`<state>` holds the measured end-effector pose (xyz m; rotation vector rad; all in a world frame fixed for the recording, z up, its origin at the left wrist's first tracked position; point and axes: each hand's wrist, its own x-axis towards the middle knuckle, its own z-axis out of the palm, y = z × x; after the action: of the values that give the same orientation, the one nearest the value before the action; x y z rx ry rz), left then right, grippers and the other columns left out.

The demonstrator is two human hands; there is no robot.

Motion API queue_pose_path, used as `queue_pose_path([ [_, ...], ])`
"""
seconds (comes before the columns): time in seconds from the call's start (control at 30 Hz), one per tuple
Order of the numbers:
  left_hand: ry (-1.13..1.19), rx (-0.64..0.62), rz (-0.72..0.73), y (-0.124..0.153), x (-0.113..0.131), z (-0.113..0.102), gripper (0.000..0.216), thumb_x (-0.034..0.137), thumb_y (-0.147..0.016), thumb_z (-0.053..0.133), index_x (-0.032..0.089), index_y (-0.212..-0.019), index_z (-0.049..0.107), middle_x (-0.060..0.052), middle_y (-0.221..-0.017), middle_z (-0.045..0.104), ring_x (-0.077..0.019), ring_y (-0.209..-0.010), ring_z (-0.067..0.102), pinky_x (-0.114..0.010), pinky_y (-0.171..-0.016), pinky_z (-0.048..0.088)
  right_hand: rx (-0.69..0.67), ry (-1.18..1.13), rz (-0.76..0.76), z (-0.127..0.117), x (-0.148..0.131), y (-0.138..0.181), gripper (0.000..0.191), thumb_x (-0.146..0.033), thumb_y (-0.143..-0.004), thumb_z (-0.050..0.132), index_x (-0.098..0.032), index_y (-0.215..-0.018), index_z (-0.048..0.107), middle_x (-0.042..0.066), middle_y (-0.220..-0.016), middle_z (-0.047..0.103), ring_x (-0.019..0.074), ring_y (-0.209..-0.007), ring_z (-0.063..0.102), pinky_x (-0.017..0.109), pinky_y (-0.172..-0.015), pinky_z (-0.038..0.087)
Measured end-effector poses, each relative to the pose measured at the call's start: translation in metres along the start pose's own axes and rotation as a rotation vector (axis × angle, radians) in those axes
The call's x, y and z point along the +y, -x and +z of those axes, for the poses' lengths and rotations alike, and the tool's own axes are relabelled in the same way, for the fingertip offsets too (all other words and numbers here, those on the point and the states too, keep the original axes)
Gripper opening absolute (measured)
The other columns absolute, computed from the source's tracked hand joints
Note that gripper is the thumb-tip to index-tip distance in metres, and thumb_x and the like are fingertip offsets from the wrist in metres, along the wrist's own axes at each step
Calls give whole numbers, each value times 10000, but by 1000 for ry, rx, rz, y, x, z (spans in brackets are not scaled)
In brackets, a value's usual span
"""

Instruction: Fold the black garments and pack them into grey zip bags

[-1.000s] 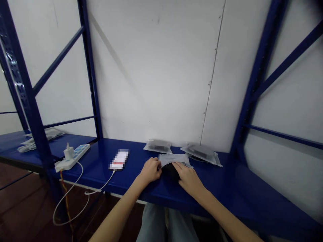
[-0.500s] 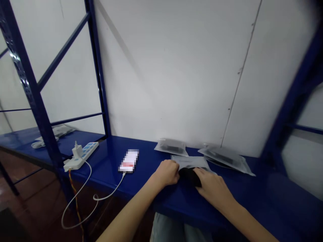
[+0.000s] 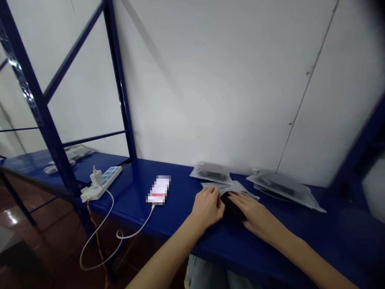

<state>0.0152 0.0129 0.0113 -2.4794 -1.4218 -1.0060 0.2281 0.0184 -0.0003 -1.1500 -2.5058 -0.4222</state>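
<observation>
Here on my feed, the black flat item point(image 3: 232, 207) sits between the two hands on the blue bench point(image 3: 180, 185), tight against the near side of a frosted plastic bag point(image 3: 239, 187). Left hand point(image 3: 208, 205): fingers curled well in, at the item's left edge. Right hand point(image 3: 255, 214): fingers nearly straight, close together, laid across its right side. The overlap is dark from where I sit, so I can't tell whether the left really pinches anything.

And here's what I'm watching: if the right presses while the left pulls, that thin bag could crease or skid on the smooth top. Push too far forward, and the bag bumps the filled bag point(image 3: 210, 172) just behind; swing right, and the stacked bags point(image 3: 284, 185) could slide. Out left, a snagged elbow on the drooping white cable point(image 3: 136, 233) could drag the phone point(image 3: 159, 189) over the front edge.
</observation>
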Motion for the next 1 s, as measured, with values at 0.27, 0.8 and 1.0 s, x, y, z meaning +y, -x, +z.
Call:
queue_pose_path([
  [0.27, 4, -87, 54, 3, 9, -5, 99, 209, -901, 518, 199, -947, 605, -89, -991, 656, -248, -968, 593, -361, -845, 481, -114, 59, 294, -4, -15, -15, 637, 10, -701, 545, -166, -1312, 597, 170, -1285, 665, 376, -1157, 655, 497, -901, 555],
  [0.8, 30, -315, 218, -82, 24, -1, 299, 180, -961, 513, 214, -834, 782, -83, -925, 680, -199, -822, 618, -319, -796, 497, -138, -132, -59, -2, -7, -16, 817, 65, -608, 555, -203, -1377, 617, 136, -1398, 619, 303, -1376, 497, 485, -1199, 345],
  [1.0, 183, -271, 310, -58, 18, -14, 345, 208, -1006, 454, 262, -1148, 764, -44, -952, 643, -170, -866, 623, -261, -816, 477, -183, -147, 133, -8, -13, -15, 612, 55, -677, 527, -116, -1249, 661, 167, -1252, 692, 301, -1196, 634, 438, -1033, 487],
])
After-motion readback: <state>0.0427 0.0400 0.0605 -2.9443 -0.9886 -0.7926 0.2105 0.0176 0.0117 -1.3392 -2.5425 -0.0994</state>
